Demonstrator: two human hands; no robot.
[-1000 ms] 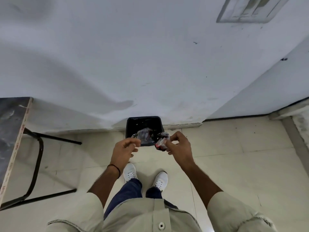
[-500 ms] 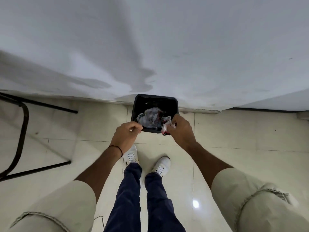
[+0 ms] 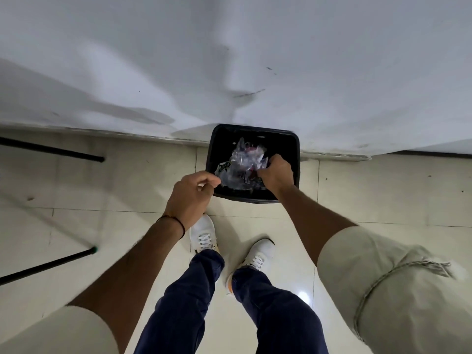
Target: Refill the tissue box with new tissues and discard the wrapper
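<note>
A crumpled clear plastic wrapper [image 3: 242, 163] with bits of red and dark print hangs inside the mouth of a black square bin [image 3: 296, 149] that stands on the floor against the wall. My right hand [image 3: 277, 173] is over the bin, fingers closed on the wrapper's right side. At the bin's near left rim, my left hand [image 3: 192, 194] has its fingers curled, pinching the wrapper's left corner. No tissue box is in view.
The white wall [image 3: 229, 60] rises just behind the bin. Black metal table legs [image 3: 48, 261] stand at the left on the cream tiled floor [image 3: 370, 195]. My feet in white shoes [image 3: 204, 236] are just short of the bin.
My view has tilted down and closer to the bin. Both hands have moved forward and lowered the wrapper from above the bin's front rim into its mouth.
</note>
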